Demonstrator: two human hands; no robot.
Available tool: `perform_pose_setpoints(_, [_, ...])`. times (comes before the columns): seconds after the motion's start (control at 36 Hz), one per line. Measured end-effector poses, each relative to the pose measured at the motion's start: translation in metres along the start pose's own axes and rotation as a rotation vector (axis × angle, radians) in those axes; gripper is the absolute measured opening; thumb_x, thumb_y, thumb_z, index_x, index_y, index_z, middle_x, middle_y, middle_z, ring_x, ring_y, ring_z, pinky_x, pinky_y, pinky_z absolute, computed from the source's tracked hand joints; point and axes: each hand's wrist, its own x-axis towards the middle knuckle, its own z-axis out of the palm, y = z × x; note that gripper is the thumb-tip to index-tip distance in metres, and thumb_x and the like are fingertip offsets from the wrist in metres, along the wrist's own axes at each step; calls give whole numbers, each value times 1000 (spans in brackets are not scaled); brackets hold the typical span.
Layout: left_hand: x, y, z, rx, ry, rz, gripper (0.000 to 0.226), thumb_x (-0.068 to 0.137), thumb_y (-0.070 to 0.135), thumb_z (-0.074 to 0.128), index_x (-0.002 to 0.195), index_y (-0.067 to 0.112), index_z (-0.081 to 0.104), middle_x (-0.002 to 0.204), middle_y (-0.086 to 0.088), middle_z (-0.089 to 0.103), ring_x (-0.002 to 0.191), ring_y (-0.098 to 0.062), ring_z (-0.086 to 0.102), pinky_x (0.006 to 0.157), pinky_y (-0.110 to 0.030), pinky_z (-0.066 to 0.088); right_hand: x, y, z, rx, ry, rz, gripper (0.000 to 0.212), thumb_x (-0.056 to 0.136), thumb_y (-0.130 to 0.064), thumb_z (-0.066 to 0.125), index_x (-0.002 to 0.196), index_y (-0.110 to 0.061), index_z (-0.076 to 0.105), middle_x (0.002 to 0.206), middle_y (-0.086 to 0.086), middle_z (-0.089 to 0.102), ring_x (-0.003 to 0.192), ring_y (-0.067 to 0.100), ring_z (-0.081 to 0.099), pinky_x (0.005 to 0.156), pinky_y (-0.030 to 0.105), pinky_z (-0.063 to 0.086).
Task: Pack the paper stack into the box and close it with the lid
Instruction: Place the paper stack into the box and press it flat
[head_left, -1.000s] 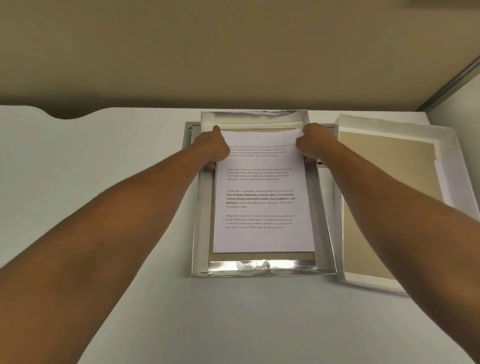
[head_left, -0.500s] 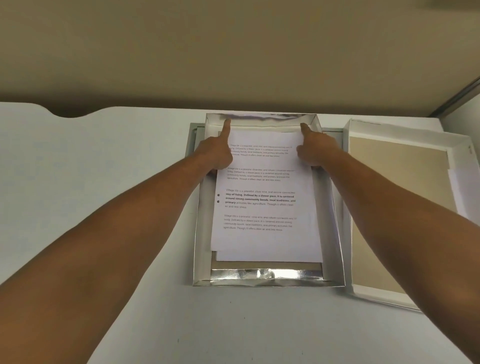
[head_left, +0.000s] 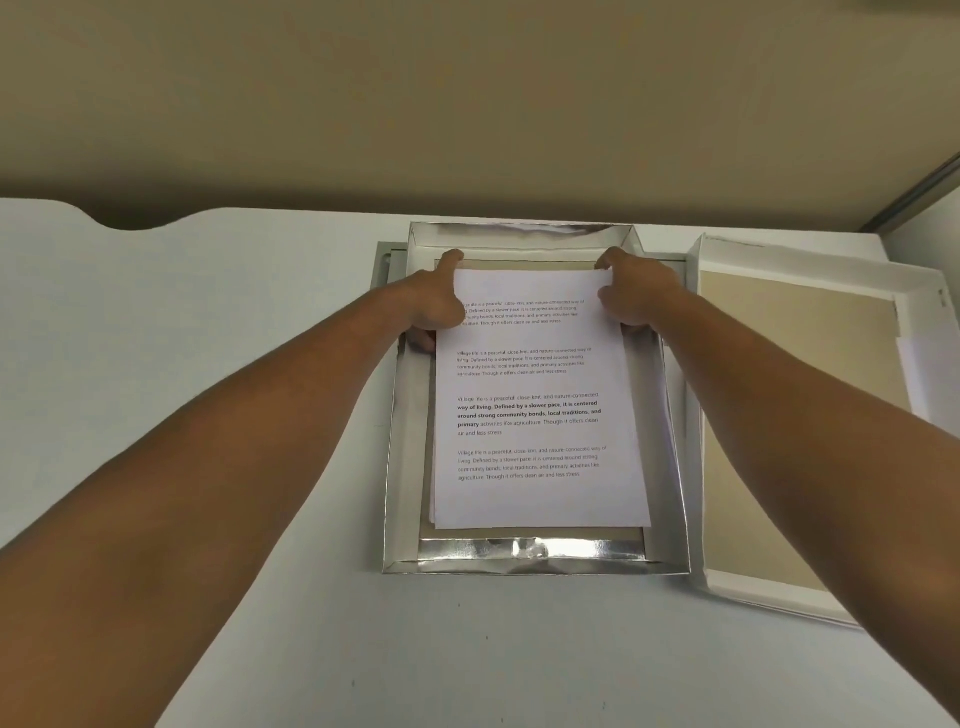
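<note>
The paper stack (head_left: 535, 415), white sheets with printed text on top, lies inside the open silver-lined box (head_left: 519, 564) in the middle of the table. My left hand (head_left: 434, 304) grips the stack's far left corner, index finger stretched toward the box's far wall. My right hand (head_left: 636, 293) pinches the far right corner. The sheets are slightly fanned at the near edge. The lid (head_left: 779, 415), white with a beige inside, lies upturned just right of the box.
The box rests on a white table (head_left: 208, 364) whose far edge has a curved notch (head_left: 130, 223) at the left. A grey flat panel (head_left: 387, 265) shows under the box's far side. A loose white sheet (head_left: 930, 374) lies at the lid's right edge.
My index fingers, which pointed at the box's far wall, have curled back onto the stack's far corners. The stack has shifted slightly toward me inside the box.
</note>
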Motion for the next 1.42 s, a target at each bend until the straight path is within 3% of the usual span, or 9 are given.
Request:
perform_pose_setpoints(0.06, [-1, 0, -1, -6, -11, -1, 82, 92, 4, 42, 155, 35, -2, 116, -14, 56, 88, -37, 71, 72, -47, 62, 1, 1, 1, 4, 12, -3, 47, 89, -12, 44, 134, -21, 43, 110, 16, 68, 103, 35, 61, 73, 31, 38])
perform_pose_setpoints(0.28, [-1, -1, -1, -7, -13, 31, 72, 94, 3, 43, 155, 26, 12, 119, -14, 52, 81, -34, 66, 61, -44, 61, 0, 2, 1, -25, 22, -32, 43, 89, -12, 45, 130, -21, 50, 116, 14, 66, 109, 34, 59, 74, 30, 37])
perform_pose_setpoints(0.47, [1, -3, 0, -42, -1, 31, 71, 94, 7, 40, 155, 27, 11, 121, -11, 50, 93, -35, 66, 69, -45, 62, -6, 0, 3, -44, 51, -15, 47, 93, -17, 44, 140, -18, 44, 123, 17, 64, 115, 37, 56, 86, 36, 44])
perform_pose_setpoints(0.61, [5, -8, 7, 140, 118, 69, 70, 97, 21, 44, 157, 20, 8, 139, -19, 50, 118, -38, 54, 95, -41, 50, -33, 2, -1, 92, 258, -28, 41, 96, -22, 46, 136, -13, 49, 112, 20, 69, 109, 39, 60, 86, 39, 48])
perform_pose_setpoints(0.75, [-7, -9, 20, 134, 255, 42, 69, 99, 26, 41, 157, 14, 5, 138, -20, 52, 122, -38, 52, 90, -37, 44, -81, 26, 1, 244, 409, 31, 37, 93, -21, 48, 127, -13, 59, 122, 15, 66, 109, 34, 61, 86, 33, 45])
perform_pose_setpoints(0.86, [-35, -4, 40, 178, 379, 35, 74, 94, 21, 46, 156, 13, 5, 133, -21, 50, 117, -40, 54, 87, -43, 48, -123, 53, 7, 248, 387, 104, 37, 93, -23, 52, 126, -12, 60, 117, 16, 64, 101, 34, 62, 74, 28, 38])
perform_pose_setpoints(1.14, [-109, 3, 96, 177, 464, 49, 74, 92, 23, 53, 154, 14, 14, 145, -18, 37, 128, -37, 42, 90, -46, 49, -221, 87, 46, 147, 126, 270, 55, 91, -42, 59, 131, -8, 47, 122, 18, 57, 105, 38, 61, 79, 37, 45])
perform_pose_setpoints(1.31, [-139, 4, 105, 176, 489, 113, 70, 93, 22, 52, 153, 13, 17, 148, -17, 34, 132, -35, 36, 94, -45, 46, -249, 87, 54, 94, 23, 249, 25, 91, -30, 51, 102, -10, 62, 99, 9, 67, 86, 28, 59, 66, 28, 38])
perform_pose_setpoints(1.42, [-154, 4, 104, 146, 481, 167, 70, 96, 27, 51, 155, 17, 15, 157, -13, 27, 140, -33, 32, 102, -45, 44, -264, 85, 41, 112, 130, 258, 22, 85, -11, 44, 63, -14, 41, 67, 2, 51, 70, 29, 53, 48, 24, 25])
